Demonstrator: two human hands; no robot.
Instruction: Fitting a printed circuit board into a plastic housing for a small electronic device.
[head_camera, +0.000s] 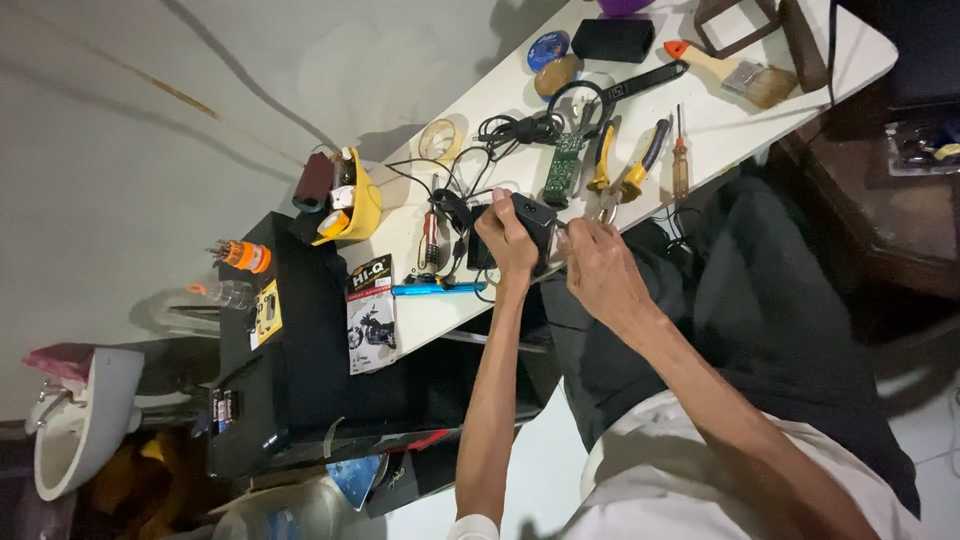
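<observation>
My left hand (506, 240) grips a small black box-shaped device (534, 214) at the near edge of the white table (800, 95). My right hand (598, 266) is closed right beside the device, fingertips pinched at its side; what it pinches is too small to tell. Black cables (455, 205) trail from the device across the table. A green circuit board (565, 165) lies just beyond the device, with yellow-handled pliers (625, 160) next to it.
A screwdriver (680, 160), paintbrush (735, 72), tape roll (440, 138), black case (612, 40) and blue pen (435, 289) lie on the table. A yellow cup (360, 205) holds odds and ends. A black cabinet (300, 340) stands at the left, a white basin (85, 420) beyond.
</observation>
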